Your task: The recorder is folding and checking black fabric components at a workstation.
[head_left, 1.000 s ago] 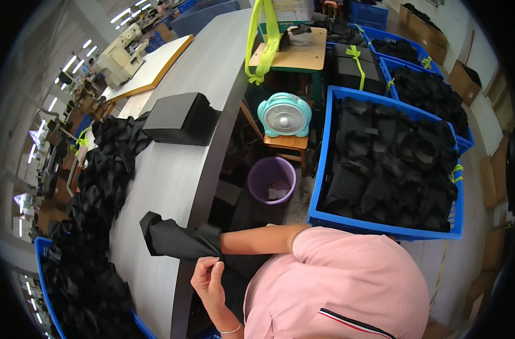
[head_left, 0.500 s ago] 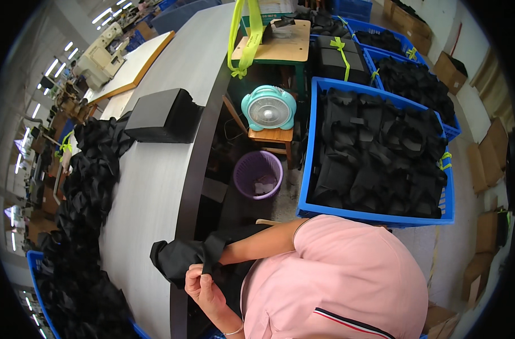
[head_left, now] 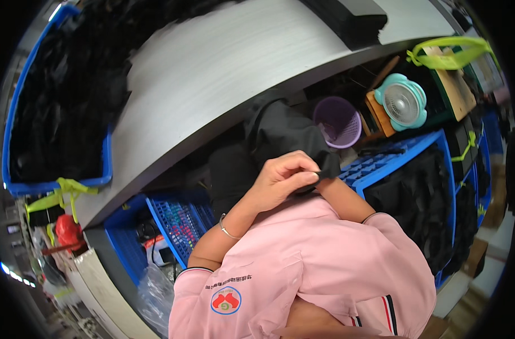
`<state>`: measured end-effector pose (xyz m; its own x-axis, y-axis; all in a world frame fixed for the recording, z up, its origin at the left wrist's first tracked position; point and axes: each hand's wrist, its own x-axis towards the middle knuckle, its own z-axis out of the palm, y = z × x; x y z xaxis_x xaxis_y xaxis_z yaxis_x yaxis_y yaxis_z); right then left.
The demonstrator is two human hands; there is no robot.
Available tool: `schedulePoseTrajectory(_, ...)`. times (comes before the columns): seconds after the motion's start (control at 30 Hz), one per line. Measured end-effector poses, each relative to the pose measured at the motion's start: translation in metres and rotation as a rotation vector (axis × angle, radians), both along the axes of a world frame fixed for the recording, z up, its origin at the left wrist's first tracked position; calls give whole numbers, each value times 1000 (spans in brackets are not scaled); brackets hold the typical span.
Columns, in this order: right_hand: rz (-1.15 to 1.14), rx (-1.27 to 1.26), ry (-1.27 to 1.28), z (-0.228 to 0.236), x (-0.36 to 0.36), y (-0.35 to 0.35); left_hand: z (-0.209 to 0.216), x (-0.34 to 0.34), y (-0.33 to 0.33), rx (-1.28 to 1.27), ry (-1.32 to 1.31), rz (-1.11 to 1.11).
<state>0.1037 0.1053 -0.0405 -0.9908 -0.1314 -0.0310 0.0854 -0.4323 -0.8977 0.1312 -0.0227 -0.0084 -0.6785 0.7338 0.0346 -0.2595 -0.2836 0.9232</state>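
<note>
A piece of black fabric (head_left: 329, 165), seemingly a sewn bag or sleeve shape, lies over my lap. My left hand (head_left: 286, 178), with a bracelet at the wrist, pinches its edge between thumb and fingers. My right forearm (head_left: 348, 201) reaches to the same cloth, and the right hand is hidden in or behind it. Where the cloth ends and the dark shape over my knees begins is hard to make out.
A grey table (head_left: 212, 62) curves ahead, bearing a black block-like stack (head_left: 356, 25). Black pieces fill a blue crate (head_left: 59, 187) at left and another blue crate (head_left: 451, 186) at right. A purple basket (head_left: 338, 121) and turquoise fan (head_left: 401, 101) stand beyond my lap.
The view has swung down and toward the left, bringing the left crate and my lap into fuller sight. My left hand still pinches the black fabric's edge.
</note>
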Motion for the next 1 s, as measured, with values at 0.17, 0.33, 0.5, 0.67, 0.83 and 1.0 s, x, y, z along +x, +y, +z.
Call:
schedulePoseTrajectory(0.17, -18, -173, -69, -4, -29, 1, -1, 3, 13, -24, 219, -275)
schedulePoseTrajectory(0.33, -8, -466, -128, -9, -62, -6, 6, -6, 1, -17, 366, 36)
schedulePoseTrajectory(0.5, 21, -100, 55, 2, -50, -13, 3, -70, -27, -551, 601, 1007)
schedulePoseTrajectory(0.67, 36, -37, -31, 6, -36, 0, -9, -121, -45, -255, 222, 842)
schedulePoseTrajectory(0.83, -118, -87, -80, -2, -76, 20, -9, -140, -39, -128, 128, 812)
schedulePoseTrajectory(1.0, -199, -161, -87, -11, -120, 23, 7, -91, -23, -465, 743, 1073)
